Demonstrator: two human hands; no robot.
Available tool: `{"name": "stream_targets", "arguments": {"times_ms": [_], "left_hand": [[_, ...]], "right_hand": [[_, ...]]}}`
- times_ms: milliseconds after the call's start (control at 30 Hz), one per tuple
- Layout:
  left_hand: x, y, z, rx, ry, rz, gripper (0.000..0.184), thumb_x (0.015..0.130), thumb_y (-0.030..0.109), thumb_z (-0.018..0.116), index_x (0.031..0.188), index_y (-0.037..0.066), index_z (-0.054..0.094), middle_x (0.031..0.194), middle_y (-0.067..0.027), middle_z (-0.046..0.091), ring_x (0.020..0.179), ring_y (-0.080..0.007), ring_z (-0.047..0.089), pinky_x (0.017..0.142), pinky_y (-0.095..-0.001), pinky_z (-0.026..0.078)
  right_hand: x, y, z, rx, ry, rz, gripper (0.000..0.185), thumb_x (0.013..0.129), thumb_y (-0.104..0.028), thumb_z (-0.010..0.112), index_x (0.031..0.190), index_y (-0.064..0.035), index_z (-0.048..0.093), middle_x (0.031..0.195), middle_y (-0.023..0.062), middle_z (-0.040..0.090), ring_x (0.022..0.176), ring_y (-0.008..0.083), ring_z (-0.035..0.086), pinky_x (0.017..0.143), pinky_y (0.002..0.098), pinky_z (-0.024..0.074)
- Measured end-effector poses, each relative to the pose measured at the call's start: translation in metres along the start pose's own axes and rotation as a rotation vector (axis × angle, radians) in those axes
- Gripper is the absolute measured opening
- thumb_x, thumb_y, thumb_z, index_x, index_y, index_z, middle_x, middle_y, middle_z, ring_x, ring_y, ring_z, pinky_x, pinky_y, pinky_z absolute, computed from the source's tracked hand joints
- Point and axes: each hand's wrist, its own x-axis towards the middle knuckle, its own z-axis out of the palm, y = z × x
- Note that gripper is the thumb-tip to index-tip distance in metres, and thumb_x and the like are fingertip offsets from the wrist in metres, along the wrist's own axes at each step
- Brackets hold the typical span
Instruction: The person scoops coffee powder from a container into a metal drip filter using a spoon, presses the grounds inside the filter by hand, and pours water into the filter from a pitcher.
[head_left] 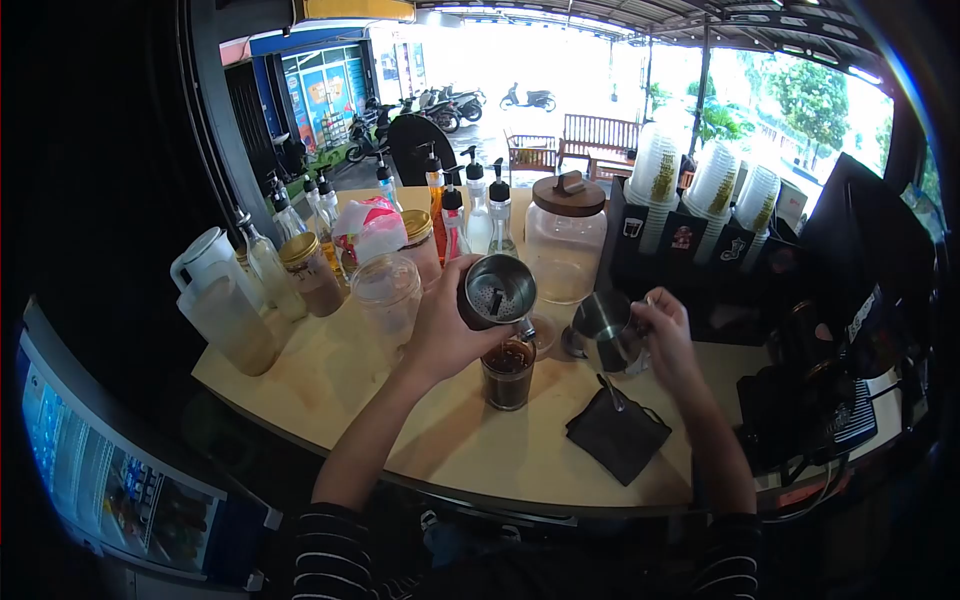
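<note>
My left hand (pixel 445 325) is wrapped round a metal cup (pixel 499 288) with some liquid and a dark object inside. The cup is above a glass of dark brown drink (pixel 509 376) that stands on the counter. By its handle, my right hand (pixel 664 330) grips a metal pitcher (pixel 606 330), to the right of the glass. Below the pitcher lies a folded dark cloth (pixel 617 435) with a spoon-like metal utensil (pixel 614 395) on it. Behind the metal cup stand pump bottles (pixel 478 215).
Clear plastic jar (pixel 388 290), pitcher with pale liquid (pixel 232 325) and brown-filled jar (pixel 311 275) stand left on the counter (pixel 300 385). At the back are a wooden-lidded jar (pixel 565 240) and stacked plastic cups (pixel 655 175). A dark machine (pixel 815 350) is at right.
</note>
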Motion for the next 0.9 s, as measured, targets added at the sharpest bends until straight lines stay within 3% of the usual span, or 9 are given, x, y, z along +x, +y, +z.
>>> {"name": "stream_targets", "arguments": {"times_ms": [100, 133, 267, 333, 400, 433, 533, 600, 900], "left_hand": [[0.002, 0.008, -0.002, -0.071, -0.064, -0.112, 0.077, 0.061, 0.010, 0.086, 0.125, 0.003, 0.044, 0.120, -0.0101, 0.051, 0.112, -0.0206, 0.056, 0.098, -0.0335, 0.046], [0.002, 0.010, -0.002, -0.069, -0.067, -0.113, 0.077, 0.061, 0.010, 0.086, 0.125, 0.003, 0.044, 0.120, -0.0101, 0.051, 0.112, -0.0206, 0.056, 0.098, -0.0335, 0.046], [0.000, 0.008, -0.001, -0.106, -0.068, -0.126, 0.077, 0.062, 0.010, 0.085, 0.126, 0.003, 0.043, 0.119, -0.0101, 0.053, 0.112, -0.0209, 0.056, 0.100, -0.0337, 0.044], [-0.002, 0.000, 0.000, -0.122, -0.076, -0.121, 0.077, 0.062, 0.010, 0.085, 0.126, 0.004, 0.043, 0.119, -0.0101, 0.053, 0.113, -0.0212, 0.056, 0.100, -0.0341, 0.044], [-0.005, -0.010, 0.003, -0.097, -0.058, -0.098, 0.082, 0.059, 0.023, 0.088, 0.124, 0.002, 0.043, 0.114, -0.0150, 0.060, 0.110, -0.0242, 0.059, 0.095, -0.0353, 0.047], [-0.006, -0.012, 0.005, -0.096, -0.059, -0.097, 0.082, 0.059, 0.023, 0.088, 0.124, 0.002, 0.043, 0.114, -0.0150, 0.060, 0.110, -0.0242, 0.059, 0.095, -0.0353, 0.047], [-0.012, -0.012, 0.006, -0.157, -0.090, -0.113, 0.083, 0.060, 0.021, 0.088, 0.126, 0.002, 0.041, 0.117, -0.0143, 0.057, 0.113, -0.0234, 0.057, 0.097, -0.0348, 0.046], [-0.016, -0.006, 0.008, -0.277, -0.143, -0.210, 0.079, 0.063, 0.011, 0.085, 0.128, 0.005, 0.041, 0.121, -0.0098, 0.053, 0.119, -0.0205, 0.051, 0.104, -0.0364, 0.040], [-0.026, -0.021, 0.022, -0.373, -0.151, -0.229, 0.080, 0.063, 0.009, 0.085, 0.129, 0.004, 0.040, 0.123, -0.0092, 0.051, 0.120, -0.0197, 0.049, 0.105, -0.0352, 0.038]], "right_hand": [[-0.003, 0.046, -0.017, 0.083, -0.038, 0.009, 0.013, 0.086, -0.002, 0.060, 0.080, -0.0081, 0.050, 0.073, -0.0008, 0.057, 0.064, 0.0052, 0.053, 0.059, 0.0213, 0.0416], [-0.006, 0.054, -0.019, 0.133, -0.069, 0.038, 0.012, 0.087, -0.002, 0.059, 0.080, -0.0080, 0.050, 0.075, 0.0005, 0.059, 0.064, 0.0071, 0.056, 0.059, 0.0237, 0.0469], [-0.021, 0.071, -0.010, 0.196, -0.010, 0.089, 0.012, 0.087, -0.002, 0.060, 0.083, -0.0077, 0.050, 0.078, 0.0039, 0.062, 0.064, 0.0107, 0.061, 0.060, 0.0255, 0.0518], [-0.022, 0.082, -0.013, 0.187, -0.020, 0.113, 0.012, 0.087, -0.002, 0.060, 0.082, -0.0077, 0.050, 0.077, 0.0040, 0.062, 0.063, 0.0108, 0.061, 0.060, 0.0250, 0.0516], [-0.024, 0.086, -0.012, 0.177, -0.027, 0.136, 0.013, 0.087, -0.002, 0.060, 0.082, -0.0077, 0.050, 0.077, 0.0040, 0.062, 0.063, 0.0108, 0.061, 0.059, 0.0245, 0.0513], [-0.025, 0.086, -0.009, 0.177, -0.004, 0.142, 0.013, 0.086, -0.002, 0.060, 0.082, -0.0078, 0.050, 0.075, 0.0033, 0.061, 0.062, 0.0105, 0.060, 0.060, 0.0248, 0.0513], [-0.025, 0.099, -0.011, 0.210, 0.021, 0.147, 0.013, 0.086, -0.002, 0.061, 0.082, -0.0079, 0.050, 0.071, 0.0018, 0.058, 0.061, 0.0097, 0.057, 0.061, 0.0248, 0.0506], [-0.026, 0.101, -0.011, 0.241, 0.023, 0.147, 0.013, 0.086, -0.002, 0.061, 0.082, -0.0080, 0.050, 0.070, 0.0010, 0.057, 0.061, 0.0091, 0.056, 0.061, 0.0244, 0.0499], [-0.032, 0.098, -0.014, 0.138, 0.029, 0.217, 0.013, 0.088, -0.007, 0.059, 0.082, -0.0097, 0.048, 0.073, -0.0004, 0.054, 0.066, 0.0072, 0.052, 0.063, 0.0238, 0.0433]]}}
